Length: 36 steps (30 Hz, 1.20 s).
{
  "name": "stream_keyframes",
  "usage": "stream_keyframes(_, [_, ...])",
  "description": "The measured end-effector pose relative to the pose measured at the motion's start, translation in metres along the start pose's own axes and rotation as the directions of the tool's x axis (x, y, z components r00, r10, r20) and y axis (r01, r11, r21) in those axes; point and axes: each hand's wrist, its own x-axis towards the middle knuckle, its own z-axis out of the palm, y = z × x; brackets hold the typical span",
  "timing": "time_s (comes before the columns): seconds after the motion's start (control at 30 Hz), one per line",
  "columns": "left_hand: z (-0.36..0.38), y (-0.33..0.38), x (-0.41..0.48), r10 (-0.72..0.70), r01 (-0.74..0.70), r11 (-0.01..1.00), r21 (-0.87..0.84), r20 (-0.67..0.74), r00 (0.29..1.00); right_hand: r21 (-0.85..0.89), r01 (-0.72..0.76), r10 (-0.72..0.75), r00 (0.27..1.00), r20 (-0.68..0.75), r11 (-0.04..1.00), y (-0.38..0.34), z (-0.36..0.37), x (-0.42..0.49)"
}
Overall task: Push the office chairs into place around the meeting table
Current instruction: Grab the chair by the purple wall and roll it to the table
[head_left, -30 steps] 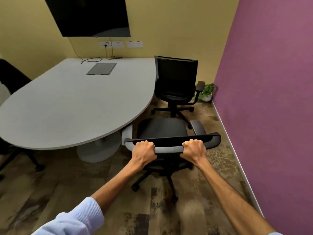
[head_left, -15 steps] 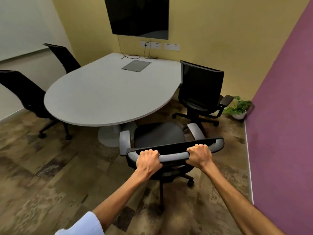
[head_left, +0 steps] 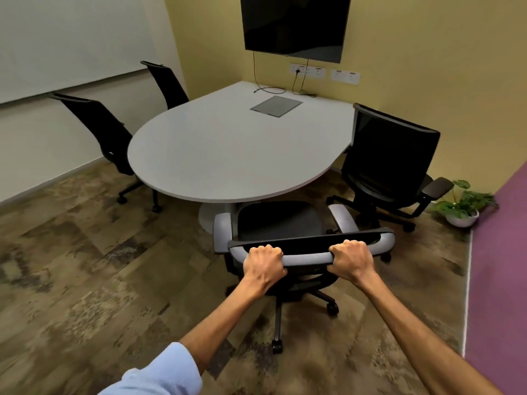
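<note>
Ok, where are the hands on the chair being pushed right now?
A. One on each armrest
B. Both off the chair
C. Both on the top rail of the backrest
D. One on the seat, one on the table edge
C: the left hand and right hand are both closed around the top rail of the grey-armed chair, whose seat front sits at the edge of the meeting table.

A smooth matt table top, black mesh chair back, mottled wood-look floor.
</note>
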Motion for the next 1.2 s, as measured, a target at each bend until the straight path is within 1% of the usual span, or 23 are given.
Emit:
stream_keyframes(0.07, [0.002,-0.009,0.011,-0.025,0.025,1.0,-0.003,0.011,1.0,0.003,0.035,-0.035,0.999,0.026,0.999,-0.001,0.002,0.019])
stream_keyframes(0.1, [0.001,-0.006,0.013,-0.021,0.021,1.0,0.006,0.009,1.0,0.011,0.024,-0.024,1.0,0.003,1.0,0.001,0.004,0.017])
stream_keyframes(0.13, [0.0,-0.014,0.027,-0.043,0.043,0.999,-0.022,-0.012,0.999,-0.008,0.042,-0.042,0.999,-0.022,0.999,0.003,0.003,0.038])
stream_keyframes(0.17, [-0.002,-0.016,0.033,-0.035,0.034,0.999,-0.031,-0.018,0.999,-0.013,0.039,-0.04,0.998,-0.053,0.999,0.005,0.004,0.047])
stream_keyframes(0.2, [-0.008,-0.014,0.039,-0.036,0.035,0.999,-0.024,-0.018,0.999,-0.015,0.025,-0.026,0.998,-0.058,1.0,0.009,-0.001,0.053])
stream_keyframes(0.23, [-0.007,-0.025,0.05,-0.078,0.077,0.997,-0.029,-0.02,0.997,-0.025,0.058,-0.059,0.997,-0.042,0.998,0.006,-0.002,0.074])
stream_keyframes(0.3, [-0.01,-0.032,0.055,-0.096,0.095,0.995,-0.025,-0.043,0.994,-0.035,0.088,-0.089,0.995,-0.039,0.996,0.001,-0.003,0.085])
stream_keyframes(0.33, [-0.002,-0.033,0.065,-0.11,0.109,0.994,-0.03,-0.029,0.994,-0.025,0.101,-0.101,0.995,-0.011,0.995,0.005,0.005,0.098])
stream_keyframes(0.4, [0.003,-0.032,0.064,-0.099,0.098,0.995,-0.036,-0.017,0.995,-0.016,0.106,-0.107,0.994,-0.01,0.994,0.007,0.012,0.098])
stream_keyframes(0.47, [0.005,-0.035,0.081,-0.116,0.116,0.992,-0.043,0.008,0.993,-0.001,0.123,-0.123,0.992,-0.006,0.992,0.016,0.021,0.119])
stream_keyframes(0.5, [0.005,-0.036,0.101,-0.141,0.141,0.989,-0.034,0.013,0.99,0.01,0.15,-0.15,0.989,0.0,0.989,0.024,0.022,0.142])
stream_keyframes(0.57, [0.002,-0.039,0.117,-0.182,0.182,0.983,-0.017,0.01,0.983,0.019,0.202,-0.201,0.978,-0.051,0.979,0.031,0.021,0.164])
stream_keyframes(0.6, [0.0,-0.039,0.122,-0.201,0.202,0.979,-0.011,0.034,0.979,0.028,0.221,-0.22,0.975,-0.042,0.975,0.032,0.021,0.171])
stream_keyframes(0.63, [0.002,-0.038,0.127,-0.222,0.222,0.975,-0.008,0.027,0.975,0.033,0.242,-0.24,0.969,-0.054,0.97,0.036,0.02,0.177])
stream_keyframes(0.77, [0.001,-0.04,0.146,-0.271,0.271,0.962,0.025,0.023,0.962,0.06,0.274,-0.272,0.961,-0.045,0.96,0.039,0.017,0.199])
stream_keyframes(0.87, [0.001,-0.044,0.159,-0.29,0.289,0.956,0.051,0.018,0.957,0.048,0.309,-0.303,0.948,-0.094,0.95,0.041,0.017,0.214])
stream_keyframes(1.03, [0.006,-0.04,0.175,-0.308,0.308,0.949,0.065,-0.003,0.951,0.046,0.339,-0.334,0.938,-0.086,0.94,0.056,0.02,0.232])
stream_keyframes(1.2, [0.013,-0.03,0.18,-0.276,0.277,0.96,0.048,-0.027,0.961,0.066,0.382,-0.372,0.92,-0.118,0.922,0.071,0.03,0.237])
